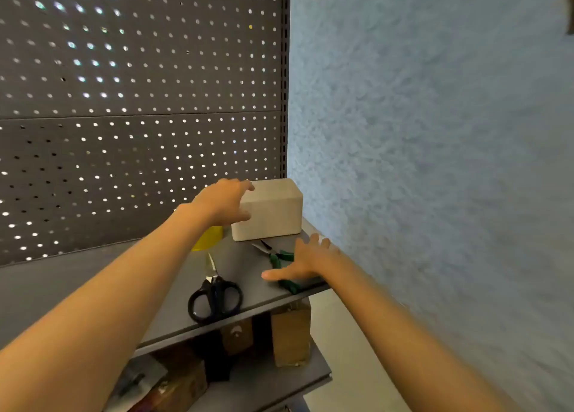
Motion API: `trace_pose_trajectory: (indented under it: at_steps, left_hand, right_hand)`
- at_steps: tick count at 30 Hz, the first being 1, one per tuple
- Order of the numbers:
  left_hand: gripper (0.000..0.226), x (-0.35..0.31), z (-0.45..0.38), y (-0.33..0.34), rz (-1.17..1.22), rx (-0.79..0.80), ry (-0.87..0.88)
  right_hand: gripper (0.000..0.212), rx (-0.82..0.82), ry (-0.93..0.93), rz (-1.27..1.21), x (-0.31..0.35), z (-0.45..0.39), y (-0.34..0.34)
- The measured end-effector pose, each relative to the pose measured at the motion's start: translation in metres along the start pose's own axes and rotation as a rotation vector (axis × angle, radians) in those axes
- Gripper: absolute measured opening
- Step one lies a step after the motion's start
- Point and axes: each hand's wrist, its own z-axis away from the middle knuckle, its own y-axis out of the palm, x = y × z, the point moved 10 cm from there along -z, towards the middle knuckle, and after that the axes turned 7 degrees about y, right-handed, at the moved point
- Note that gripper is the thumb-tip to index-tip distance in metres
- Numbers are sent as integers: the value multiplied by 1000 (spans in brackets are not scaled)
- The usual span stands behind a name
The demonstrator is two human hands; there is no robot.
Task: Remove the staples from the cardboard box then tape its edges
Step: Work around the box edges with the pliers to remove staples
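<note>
While black-handled scissors (215,298) lie nearest on the grey shelf (93,284), the right hand (306,264) spreads flat over green-handled pliers (281,264), in front of the cardboard box (273,214), holding nothing. Farther back, the left hand (222,202) curls wide against the box's left corner; grip uncertain. A yellow object (209,237) sits left of the box.
</note>
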Motion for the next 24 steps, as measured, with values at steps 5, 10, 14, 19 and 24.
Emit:
trace_pose_trajectory:
  at_steps: [5,10,14,19,24]
  left_hand:
    - [64,7,-10,25,-11,106,0]
    - [63,15,-19,43,-40,134,3]
    - [54,19,-29,51,-57,110,2]
    - [38,18,-38,56,-92,65,17]
    - [33,20,-43,56,-51,24,17]
  right_hand:
    - [117,60,66,13,-6,-19,17]
    - [111,60,78,56,-6,-32,20]
    - [100,48,36,84,4,-35,17]
    - [85,45,-8,35,8,-36,15]
    - [43,13,-33,-26,7,-30,11]
